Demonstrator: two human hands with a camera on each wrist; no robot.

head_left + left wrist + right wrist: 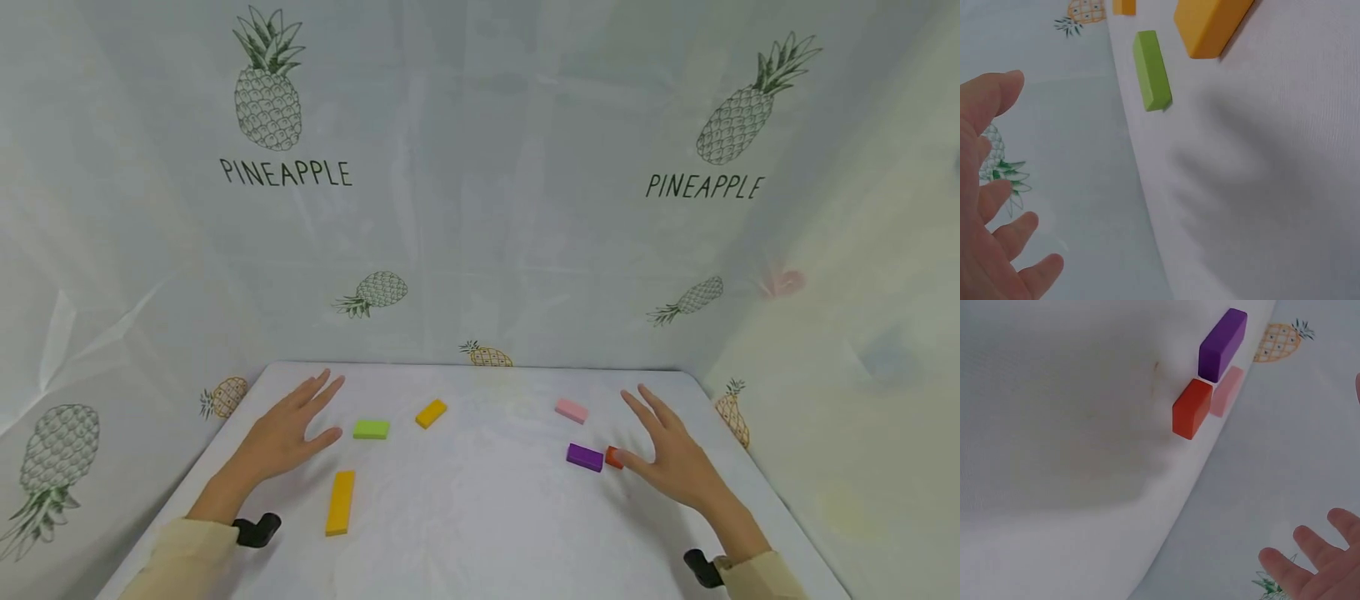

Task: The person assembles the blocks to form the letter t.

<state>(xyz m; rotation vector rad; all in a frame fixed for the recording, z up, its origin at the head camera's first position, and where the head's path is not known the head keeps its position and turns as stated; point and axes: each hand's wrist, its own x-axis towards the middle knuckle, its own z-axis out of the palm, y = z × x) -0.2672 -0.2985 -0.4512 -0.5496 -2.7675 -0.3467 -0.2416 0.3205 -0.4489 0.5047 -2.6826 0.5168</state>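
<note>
L hand (pixel 283 437), R hand (pixel 678 462) spread, nothing held, above tbl (pixel 480 525). Green blk (pixel 371 430) L's 3 o'clock; red blk (pixel 1191 411), purple blk (pixel 585 457) R's 9. Prob. pre-grasp; any pick calls for lowering, pinching.

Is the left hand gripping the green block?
No, the green block lies on the white table, apart from the left hand.

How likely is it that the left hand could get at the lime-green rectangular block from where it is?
Probably yes: the left hand holds nothing and hovers near the lime-green rectangular block, with no other block between them.
</note>
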